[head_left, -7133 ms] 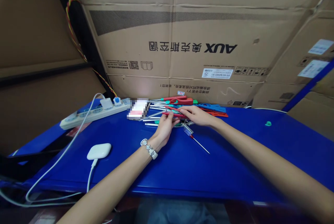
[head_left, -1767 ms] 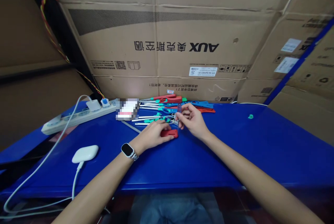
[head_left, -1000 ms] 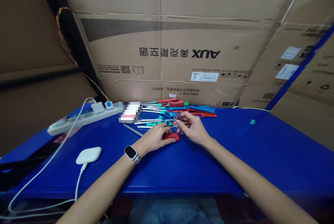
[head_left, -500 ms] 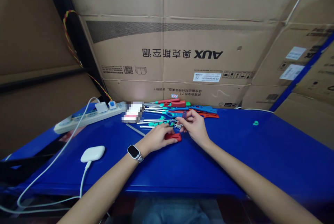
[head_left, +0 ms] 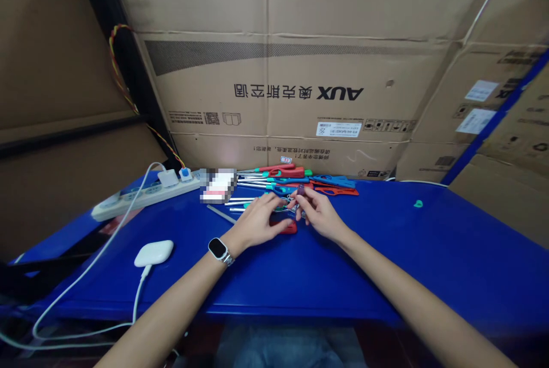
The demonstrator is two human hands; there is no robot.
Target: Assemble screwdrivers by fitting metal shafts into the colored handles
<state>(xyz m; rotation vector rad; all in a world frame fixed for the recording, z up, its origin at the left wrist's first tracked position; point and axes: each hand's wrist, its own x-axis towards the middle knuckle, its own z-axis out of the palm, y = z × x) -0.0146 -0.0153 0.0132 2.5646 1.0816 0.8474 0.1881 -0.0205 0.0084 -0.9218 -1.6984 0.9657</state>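
Note:
My right hand (head_left: 323,218) pinches a small dark purplish piece (head_left: 301,190), held upright; thin metal bits hang below it, too small to make out. My left hand (head_left: 256,223), wearing a watch (head_left: 218,249), hovers with its thumb apart from its fingers. Its thumb is beside a red lighter handle shell (head_left: 290,228), partly covered by the hand. A grey metal tube (head_left: 220,214) runs out from under the left hand. Just beyond the fingers lie long-necked lighter parts: silver tubes with teal pieces, a blue handle (head_left: 283,190) and red handles (head_left: 289,172).
Blue and orange-red handle shells (head_left: 337,191) lie behind my right hand. A blurred white item (head_left: 218,185) and a power strip (head_left: 143,192) are at left. A white charging case (head_left: 154,253) trails a cable. Cardboard (head_left: 206,76) walls the blue table (head_left: 386,242). A teal piece (head_left: 417,204) lies right.
My left hand has loosened from the red shell, its fingers moving forward toward the parts. My right hand has turned the purplish piece upright, slightly nearer the left hand.

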